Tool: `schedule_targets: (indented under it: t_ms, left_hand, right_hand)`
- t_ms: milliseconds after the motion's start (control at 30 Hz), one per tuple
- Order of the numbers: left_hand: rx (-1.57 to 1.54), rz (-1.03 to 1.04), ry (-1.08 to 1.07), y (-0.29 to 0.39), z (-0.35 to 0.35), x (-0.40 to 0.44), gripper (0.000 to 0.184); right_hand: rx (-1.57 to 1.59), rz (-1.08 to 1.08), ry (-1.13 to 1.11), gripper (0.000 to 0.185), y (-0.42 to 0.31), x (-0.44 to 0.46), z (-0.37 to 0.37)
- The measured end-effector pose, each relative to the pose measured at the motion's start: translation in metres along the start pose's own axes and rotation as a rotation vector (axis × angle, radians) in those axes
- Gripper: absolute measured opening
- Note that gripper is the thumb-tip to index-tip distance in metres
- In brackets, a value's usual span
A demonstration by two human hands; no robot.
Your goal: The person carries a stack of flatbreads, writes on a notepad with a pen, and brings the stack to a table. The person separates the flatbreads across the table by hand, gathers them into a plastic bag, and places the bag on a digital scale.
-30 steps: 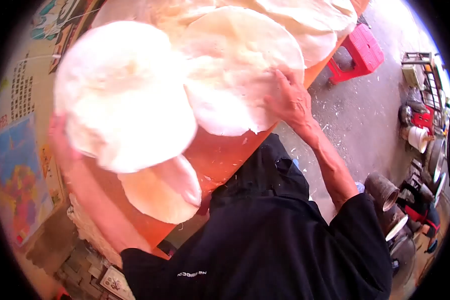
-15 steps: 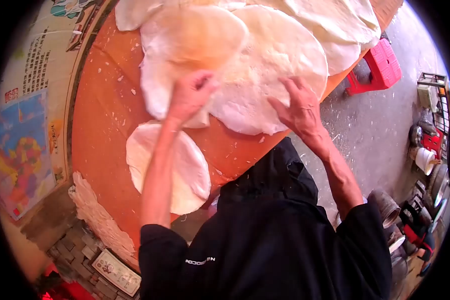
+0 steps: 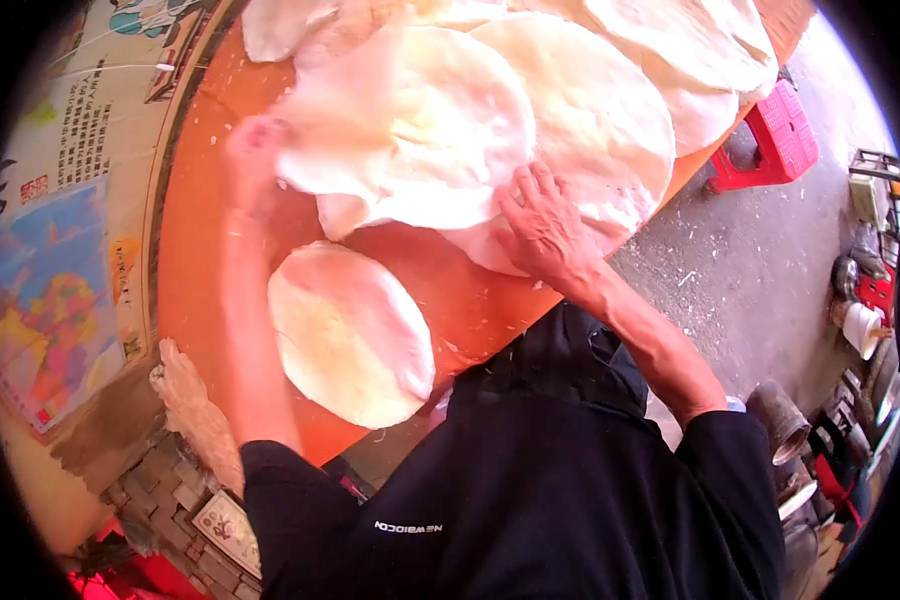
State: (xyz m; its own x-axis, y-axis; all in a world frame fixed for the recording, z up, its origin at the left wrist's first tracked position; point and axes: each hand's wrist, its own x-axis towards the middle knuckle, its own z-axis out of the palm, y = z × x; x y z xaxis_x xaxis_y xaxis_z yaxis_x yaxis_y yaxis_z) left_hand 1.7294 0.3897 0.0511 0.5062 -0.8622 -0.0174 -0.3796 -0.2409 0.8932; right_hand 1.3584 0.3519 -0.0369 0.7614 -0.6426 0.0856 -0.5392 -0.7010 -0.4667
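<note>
My left hand (image 3: 258, 150) was at the left edge of the upper pale sheet (image 3: 450, 120), and its fingers seemed to be curled. It was blurred, so I cannot tell if the edge was really pinched inside them. The part of this sheet next to the hand was blurred also.

My right hand (image 3: 545, 225) was open, with the palm down and the fingers a little spread. It had nothing in its grip; the fingertips lay at the lower right border of the upper pale sheet, where this one overlapped a wide round sheet (image 3: 600, 110).

Both sheets were on the orange table (image 3: 210, 230), at its far part from me, and more thin sheets (image 3: 670, 50) lay overlapping at the upper right. One separate oval sheet (image 3: 345, 335) rested nearer to my body, close to the table edge, apart from both hands.

To the right of the table, a red stool (image 3: 790, 135) stood on the grey floor (image 3: 735, 260). My black shirt (image 3: 560, 500) filled the bottom of the view.
</note>
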Motion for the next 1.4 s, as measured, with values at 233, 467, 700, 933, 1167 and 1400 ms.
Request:
schedule_targets:
  t_ms: [233,467,700,933,1167,1400]
  left_hand:
    - [0.935,0.164,0.470,0.141,-0.198,0.086,0.028]
    - [0.980,0.385,0.344,0.152,-0.082,0.052,0.023]
    - [0.916,0.024,-0.396,0.033,0.059,-0.067,0.046]
    - [0.540,-0.003,-0.085,-0.004,-0.001,-0.223,0.046]
    - [0.399,-0.398,0.566,-0.118,-0.113,-0.421,0.044]
    - [-0.672,-0.854,0.653,-0.152,-0.110,-0.478,0.046]
  right_hand:
    - [-0.049,0.008,-0.069,0.049,-0.001,0.004,0.000]
    - [-0.054,0.011,-0.048,0.051,-0.002,0.004,-0.001]
    - [-0.064,-0.033,-0.022,0.050,0.000,0.001,-0.003]
    - [-0.034,0.013,0.079,0.047,-0.017,-0.006,0.010]
    - [0.225,-0.028,0.073,0.042,-0.149,-0.031,0.028]
    - [0.369,0.166,-0.058,0.051,-0.203,-0.055,0.080]
